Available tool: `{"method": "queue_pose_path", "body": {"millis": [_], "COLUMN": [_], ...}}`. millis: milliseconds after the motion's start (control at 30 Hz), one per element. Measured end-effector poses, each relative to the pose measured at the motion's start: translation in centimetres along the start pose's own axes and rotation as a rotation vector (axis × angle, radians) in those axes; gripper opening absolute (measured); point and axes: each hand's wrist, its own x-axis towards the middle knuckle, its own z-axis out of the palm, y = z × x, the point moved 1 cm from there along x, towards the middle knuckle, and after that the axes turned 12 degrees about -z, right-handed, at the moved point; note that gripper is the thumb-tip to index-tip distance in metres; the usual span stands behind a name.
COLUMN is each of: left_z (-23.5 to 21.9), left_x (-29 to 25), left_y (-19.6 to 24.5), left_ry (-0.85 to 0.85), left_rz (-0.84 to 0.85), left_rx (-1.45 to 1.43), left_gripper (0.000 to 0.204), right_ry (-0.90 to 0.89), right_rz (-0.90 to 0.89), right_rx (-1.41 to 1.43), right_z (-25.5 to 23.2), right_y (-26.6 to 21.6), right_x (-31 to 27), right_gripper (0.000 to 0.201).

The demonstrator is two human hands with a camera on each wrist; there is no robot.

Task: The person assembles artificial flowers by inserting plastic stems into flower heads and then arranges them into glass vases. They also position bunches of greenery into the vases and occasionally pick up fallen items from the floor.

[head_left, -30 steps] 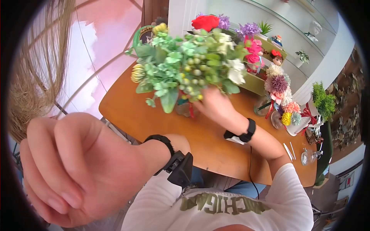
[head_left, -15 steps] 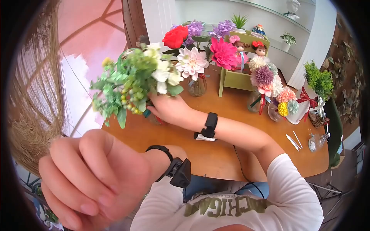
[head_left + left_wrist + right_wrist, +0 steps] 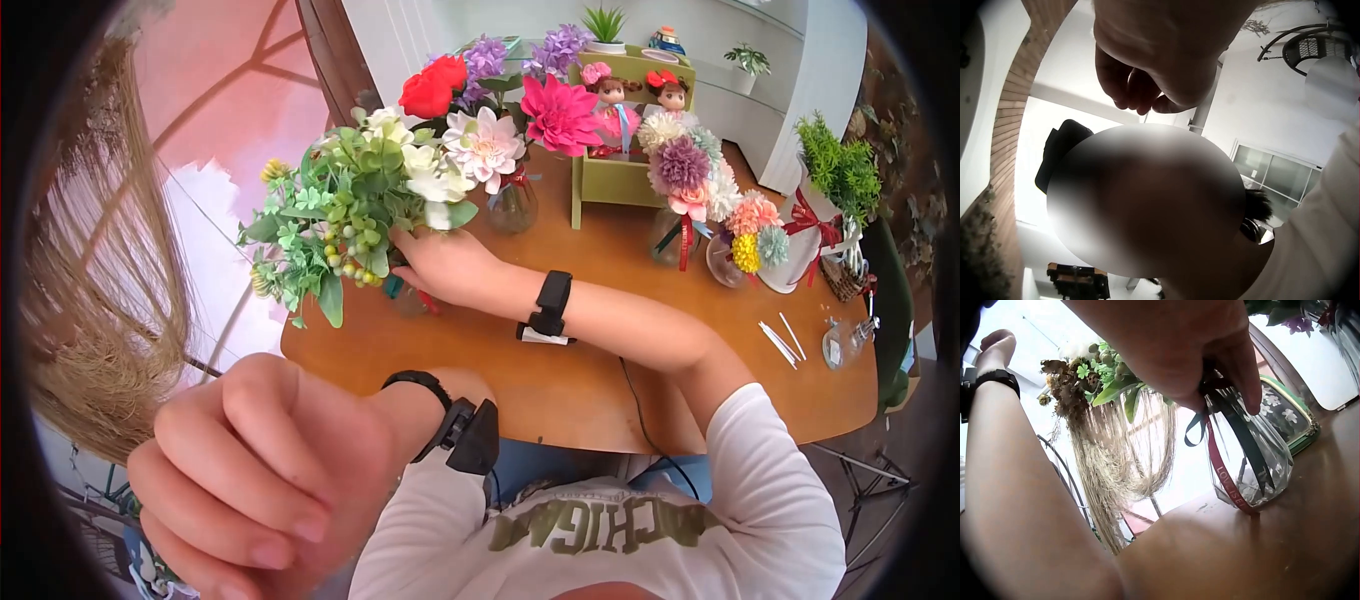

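My right hand (image 3: pixel 440 265) grips the stems of a green leafy bouquet (image 3: pixel 340 215) with white blooms and berries, just above the neck of a small glass vase (image 3: pixel 405 297). The vase stands on the left end of the orange table (image 3: pixel 560 390). In the right wrist view the right hand (image 3: pixel 1179 350) closes over the vase (image 3: pixel 1254 465), which has red and black ribbons tied at its neck. My left hand (image 3: pixel 250 470) is raised close to the head camera, fingers curled into the palm, holding nothing. The left wrist view shows the same left hand (image 3: pixel 1160 56) curled and empty.
A glass vase of red, pink and white flowers (image 3: pixel 512 205) stands just right of the bouquet. Behind it is a green bench with two dolls (image 3: pixel 620 175). Two vases of pompon flowers (image 3: pixel 700 225) stand further right, then white sticks (image 3: pixel 780 340) and a small bottle (image 3: pixel 845 345). Dried grass (image 3: pixel 100 270) hangs left of the table.
The right hand has carried the bouquet from the middle of the table to its left end and lowered it. The left hand stays raised and curled.
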Motion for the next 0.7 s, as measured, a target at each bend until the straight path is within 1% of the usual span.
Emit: {"method": "queue_pose_path", "body": {"millis": [33,67,133,167,200,267,333,367,400,467,500,533,567,600,667,700], "left_z": [0.0,0.0,-0.1,-0.1,-0.3,-0.4,-0.4,-0.4,-0.4,-0.4,-0.5,-0.4,-0.4,-0.3,-0.1,0.0], "left_x": [0.0,0.0,0.0,0.1,0.1,0.1,-0.1,-0.1,-0.2,-0.3,-0.5,-0.6,-0.7,-0.7,-0.7,-0.8], "left_y": [0.0,0.0,0.2,0.3,0.5,1.0,1.2,1.4,1.7,1.6,1.3,1.2,1.2,1.3,1.7,2.2], "left_ry": [-0.01,-0.022,-0.045,-0.057,-0.078,-0.056,-0.042,-0.041,-0.038,-0.05,-0.123,-0.199,-0.207,-0.219,-0.242,-0.162], "left_rz": [0.01,0.019,0.019,0.031,0.015,0.026,0.037,0.05,0.064,0.058,0.085,0.114,0.108,0.114,0.121,0.113], "left_rx": [0.016,0.031,0.033,0.025,0.022,-0.064,-0.105,-0.105,-0.105,-0.118,-0.081,-0.044,-0.047,-0.048,-0.051,-0.06], "left_gripper": [0.006,0.006,0.006,0.006,0.006,0.006,0.006,0.006,0.007,0.007,0.009,0.018,0.018,0.02,0.021,0.012], "right_ry": [-0.111,-0.101,0.005,0.053,0.077,0.124,0.258,0.257,0.37,0.469,0.472,0.456,0.442,0.453,0.523,0.531], "right_rz": [0.055,0.057,-0.074,-0.162,-0.151,-0.063,0.2,0.366,0.386,0.444,0.453,0.403,0.347,0.35,0.332,0.328], "right_rx": [0.054,0.065,0.028,0.035,0.037,-0.031,0.019,0.142,0.086,-0.115,-0.115,0.032,0.178,0.18,0.557,0.557], "right_z": [-0.3,-0.4,-1.4,-2.3,-2.8,-3.7,-4.6,-5.1,-5.1,-4.8,-5.2,-5.4,-5.6,-5.0,-2.5,-2.0], "right_y": [-0.2,-0.1,0.1,0.4,0.8,1.9,3.2,4.3,5.8,8.9,10.0,10.9,11.6,12.5,14.4,14.6], "right_x": [0.0,-0.4,-1.9,-2.7,-3.7,-5.8,-7.6,-8.1,-8.7,-8.6,-8.3,-7.7,-7.1,-6.5,-5.6,-5.3], "right_gripper": [0.046,0.046,0.046,0.04,0.04,0.033,0.031,0.032,0.035,0.047,0.047,0.055,0.063,0.063,0.073,0.073]}}
